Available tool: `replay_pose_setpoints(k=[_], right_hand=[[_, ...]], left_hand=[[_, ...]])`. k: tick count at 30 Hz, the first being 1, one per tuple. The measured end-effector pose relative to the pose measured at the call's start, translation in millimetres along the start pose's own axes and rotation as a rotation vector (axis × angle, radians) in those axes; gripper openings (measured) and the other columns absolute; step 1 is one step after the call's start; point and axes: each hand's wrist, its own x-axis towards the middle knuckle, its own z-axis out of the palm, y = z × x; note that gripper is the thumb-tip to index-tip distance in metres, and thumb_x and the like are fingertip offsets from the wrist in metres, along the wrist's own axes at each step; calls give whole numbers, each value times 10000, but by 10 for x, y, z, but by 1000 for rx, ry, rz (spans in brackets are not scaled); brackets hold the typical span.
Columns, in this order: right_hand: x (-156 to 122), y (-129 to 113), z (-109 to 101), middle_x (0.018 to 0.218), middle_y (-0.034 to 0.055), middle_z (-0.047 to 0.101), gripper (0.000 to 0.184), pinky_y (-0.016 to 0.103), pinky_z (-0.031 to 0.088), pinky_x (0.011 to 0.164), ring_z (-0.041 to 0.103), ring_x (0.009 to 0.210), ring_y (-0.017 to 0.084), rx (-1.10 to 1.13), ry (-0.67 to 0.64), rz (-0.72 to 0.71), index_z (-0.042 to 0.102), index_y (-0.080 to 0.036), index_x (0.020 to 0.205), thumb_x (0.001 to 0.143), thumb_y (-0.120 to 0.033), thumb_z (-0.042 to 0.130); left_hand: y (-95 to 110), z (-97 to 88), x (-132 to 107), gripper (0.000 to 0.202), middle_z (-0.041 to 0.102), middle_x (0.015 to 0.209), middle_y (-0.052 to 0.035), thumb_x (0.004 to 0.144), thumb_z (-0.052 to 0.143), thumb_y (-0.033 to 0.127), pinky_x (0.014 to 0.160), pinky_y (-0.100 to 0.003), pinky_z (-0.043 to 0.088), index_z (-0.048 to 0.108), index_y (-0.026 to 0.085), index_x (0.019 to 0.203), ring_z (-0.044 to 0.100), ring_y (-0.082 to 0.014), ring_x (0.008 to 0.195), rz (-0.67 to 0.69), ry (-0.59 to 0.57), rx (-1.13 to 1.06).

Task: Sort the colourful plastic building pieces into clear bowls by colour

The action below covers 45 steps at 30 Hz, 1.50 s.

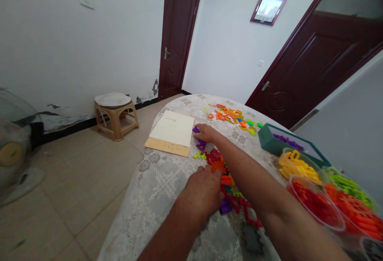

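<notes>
A chain of joined plastic puzzle pieces point(214, 158), purple, green, red and orange, runs down the middle of the table. My left hand point(206, 189) rests on its near part, fingers curled over an orange piece point(219, 167). My right hand point(207, 133) reaches across to the chain's far end, fingers pressed on a purple piece point(196, 130). A second cluster of orange, green and yellow pieces point(231, 116) lies further back.
A cream booklet point(174, 129) lies at the table's left edge. Right side: a teal box point(266, 141) with purple pieces, clear tubs of yellow point(295, 164), red point(314, 203), orange and green pieces. On the floor, a small stool point(115, 111) and a fan point(14, 145).
</notes>
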Motion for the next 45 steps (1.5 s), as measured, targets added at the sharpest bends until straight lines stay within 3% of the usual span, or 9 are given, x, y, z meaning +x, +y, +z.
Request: replay_pose_setpoints(k=[7,12,16,23,29,32,35,39,45], right_hand=[[-596,36,-39,1397,103,667,471,328,440,1127,623,1277,223,44,-70,-201,649,-187,1364,895,-212,691],[-1156,36,-84,1254,102,723,365,360,478,1085,664,1161,226,113,-91,-327,710,-179,1245,894,-157,613],[-1604,34,-127,1250,105,731,406,385,490,1073,665,1171,242,100,-65,-263,705,-194,1273,888,-151,583],[-2510,178,-163,1462,122,626,435,492,400,1209,523,1421,245,213,163,-254,616,-244,1392,970,-172,539],[-3246,241,-186,1440,116,623,344,510,460,1165,574,1359,269,194,205,-72,642,-282,1349,1022,-260,535],[-3615,174,-145,1335,124,665,352,484,547,1030,667,1187,288,162,169,59,632,-314,1360,1013,-353,587],[-3940,67,-9,1302,122,670,443,460,575,918,695,1092,303,154,131,127,584,-367,1388,958,-417,677],[-4119,-96,211,1384,123,629,637,449,562,908,672,1151,326,164,73,154,495,-380,1466,889,-419,762],[-3848,-188,257,1223,102,640,402,400,517,904,646,1072,276,224,37,158,572,-298,1336,955,-381,674]], left_hand=[[-96,-32,97,528,622,1372,-254,924,606,336,1097,-500,470,581,106,1399,577,-381,1315,-290,151,121],[-93,148,186,640,559,1488,-264,898,642,368,1201,-500,366,529,69,1452,486,-377,1433,-199,99,137],[-19,229,168,549,609,1438,-216,863,647,302,1195,-454,391,599,96,1370,536,-333,1377,-28,34,151],[18,91,79,537,663,1355,-145,839,645,230,1111,-371,474,599,189,1373,610,-267,1287,98,-53,142],[-79,-56,23,658,602,1505,-119,850,693,319,1150,-361,440,533,251,1485,580,-262,1369,95,-100,125],[-103,-156,-34,857,573,1547,-111,793,776,410,1135,-379,453,437,307,1574,578,-283,1381,35,-141,141],[-66,-229,-85,903,615,1502,-98,761,801,430,1091,-397,481,426,359,1579,616,-301,1336,-40,-165,187],[48,-187,-76,942,663,1416,-112,700,830,428,999,-414,528,458,356,1563,677,-335,1230,-92,-218,259],[106,-37,7,941,615,1434,-165,709,809,388,942,-406,547,449,305,1575,703,-344,1161,-88,-258,313]])
